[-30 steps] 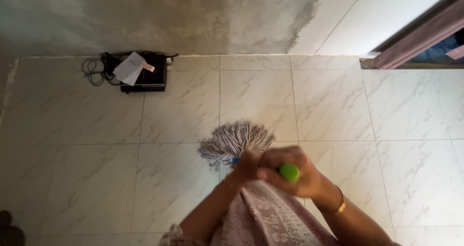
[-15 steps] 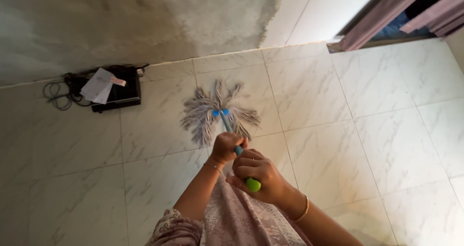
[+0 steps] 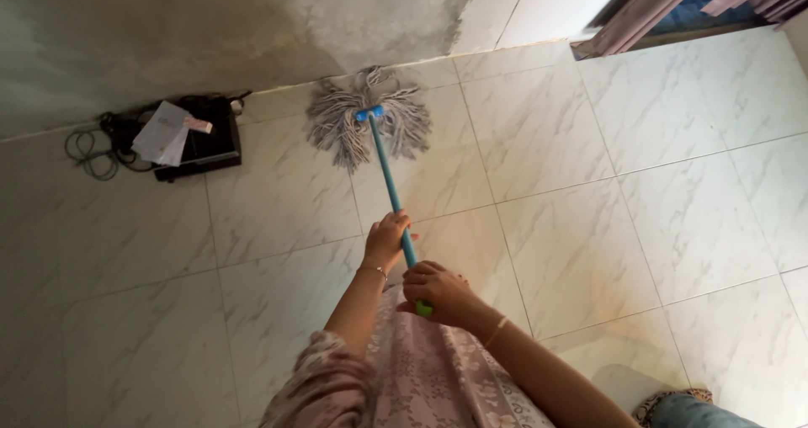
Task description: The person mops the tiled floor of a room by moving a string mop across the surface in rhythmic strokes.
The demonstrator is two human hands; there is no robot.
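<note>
I hold a string mop with a blue handle [image 3: 389, 184] in both hands. My left hand [image 3: 385, 239] grips the handle partway down. My right hand [image 3: 438, 292] wraps around the green top end, just behind the left. The grey stringy mop head [image 3: 366, 116] lies spread on the white marble floor tiles [image 3: 547, 217], pushed up against the foot of the grey wall [image 3: 210, 32].
A black box with a white paper on top [image 3: 189, 138] and tangled black cables [image 3: 93, 146] sit by the wall at left. A dark door frame [image 3: 648, 11] stands at upper right. A patterned slipper tip [image 3: 673, 398] shows at bottom right.
The mop head has slid forward across the tiles from near my body up to the wall. My arms have stretched out, and more of the blue handle now shows.
</note>
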